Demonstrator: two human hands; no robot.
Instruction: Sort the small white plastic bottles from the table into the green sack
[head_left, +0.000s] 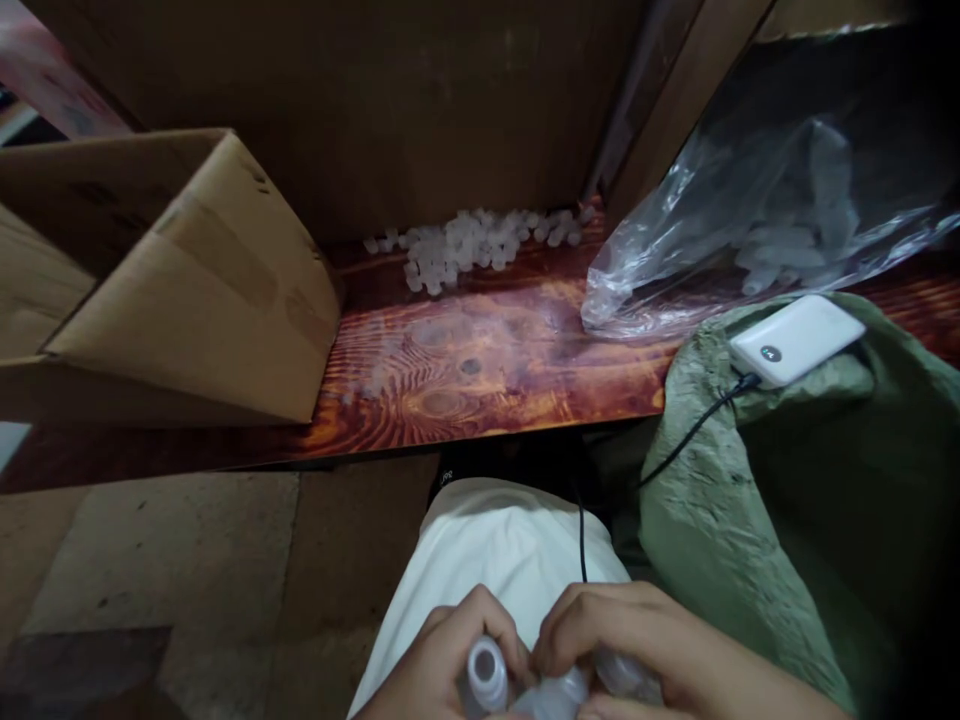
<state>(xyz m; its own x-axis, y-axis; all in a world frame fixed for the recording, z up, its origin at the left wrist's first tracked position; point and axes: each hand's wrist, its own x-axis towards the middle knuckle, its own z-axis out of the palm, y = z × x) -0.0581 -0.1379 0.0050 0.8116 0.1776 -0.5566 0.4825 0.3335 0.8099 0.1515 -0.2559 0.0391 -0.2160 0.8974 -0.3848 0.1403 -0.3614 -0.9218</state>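
Close to my lap, at the bottom of the head view, both hands are together around translucent plastic bottles. My left hand (457, 655) is closed around a bottle (487, 672) whose open round mouth points up. My right hand (626, 635) curls over more translucent plastic pieces (559, 692), its fingertips touching those of my left hand. How many pieces it holds is partly hidden by the fingers. Small white translucent caps (465, 243) lie in a pile at the back of the wooden table (480, 370).
An open cardboard box (217, 270) stands at the left. On the right, a clear plastic bag (675, 250) holds translucent bottles. In front of it, a white power bank (799, 340) with a black cable rests on a green sack (705, 500). A large cardboard surface rises behind the caps.
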